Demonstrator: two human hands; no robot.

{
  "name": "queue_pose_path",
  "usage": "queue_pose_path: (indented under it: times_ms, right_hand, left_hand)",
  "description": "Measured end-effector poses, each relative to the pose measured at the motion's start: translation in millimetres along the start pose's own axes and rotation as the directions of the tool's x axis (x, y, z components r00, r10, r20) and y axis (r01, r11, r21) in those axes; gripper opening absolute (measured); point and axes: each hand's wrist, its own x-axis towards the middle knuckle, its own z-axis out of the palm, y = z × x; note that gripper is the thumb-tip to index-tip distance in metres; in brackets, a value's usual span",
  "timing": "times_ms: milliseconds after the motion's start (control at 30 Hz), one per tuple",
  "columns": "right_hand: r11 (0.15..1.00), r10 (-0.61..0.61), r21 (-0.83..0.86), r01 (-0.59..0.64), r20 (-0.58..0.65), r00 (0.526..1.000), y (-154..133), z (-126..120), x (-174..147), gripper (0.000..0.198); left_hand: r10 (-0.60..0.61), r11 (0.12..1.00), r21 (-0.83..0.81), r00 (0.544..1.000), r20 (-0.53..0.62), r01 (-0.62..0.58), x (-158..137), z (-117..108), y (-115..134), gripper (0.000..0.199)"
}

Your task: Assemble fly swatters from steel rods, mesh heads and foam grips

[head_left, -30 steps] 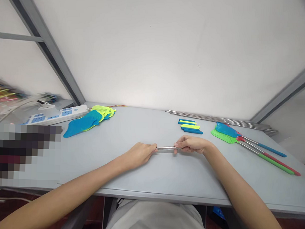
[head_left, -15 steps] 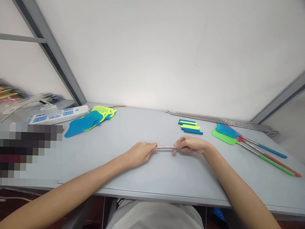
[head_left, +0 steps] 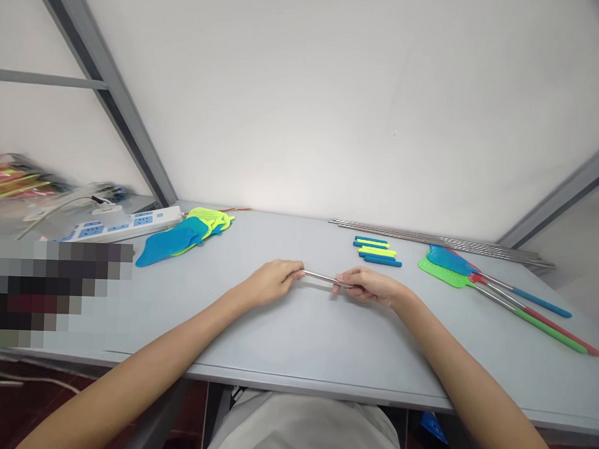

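Between my hands, a short shiny metal rod (head_left: 319, 275) is held above the grey table (head_left: 285, 342). My left hand (head_left: 276, 280) is closed around its left end. My right hand (head_left: 369, 285) pinches the other end, with the fingers covering that tip. The rod slopes slightly down to the right. Beyond my right hand lie several blue and yellow handle grips (head_left: 377, 251) in a loose row. On the right rest fly swatters with blue, red and green handles (head_left: 551, 330), their mesh heads (head_left: 443, 269) overlapping.
Blue and yellow swatter heads (head_left: 174, 240) are piled at the left, beside a white power strip (head_left: 127, 224). Several long metal rods (head_left: 456, 242) lie along the wall at the back right. Grey frame posts (head_left: 121, 113) stand at both sides. A pixelated patch hides the left edge.
My left hand has risen a little, tilting the rod from nearly level to sloping down rightward. My right hand keeps its pinch. The whole view has shifted slightly.
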Motion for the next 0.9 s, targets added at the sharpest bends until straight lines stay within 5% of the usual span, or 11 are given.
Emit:
queue_pose_path:
  times_ms: [633,900]
  right_hand:
    - [0.998,-0.055,-0.011,0.054,-0.079,0.995,-4.1,6.1,-1.4,0.043]
    - [0.998,-0.058,0.02,0.061,-0.133,0.989,0.0,1.5,0.4,0.042]
  left_hand:
    - [-0.076,0.985,-0.163,0.987,-0.14,0.053,0.9,-13.8,6.8,0.029]
    - [-0.145,0.986,-0.109,0.964,-0.221,0.124,4.9,-18.9,-16.4,0.03]
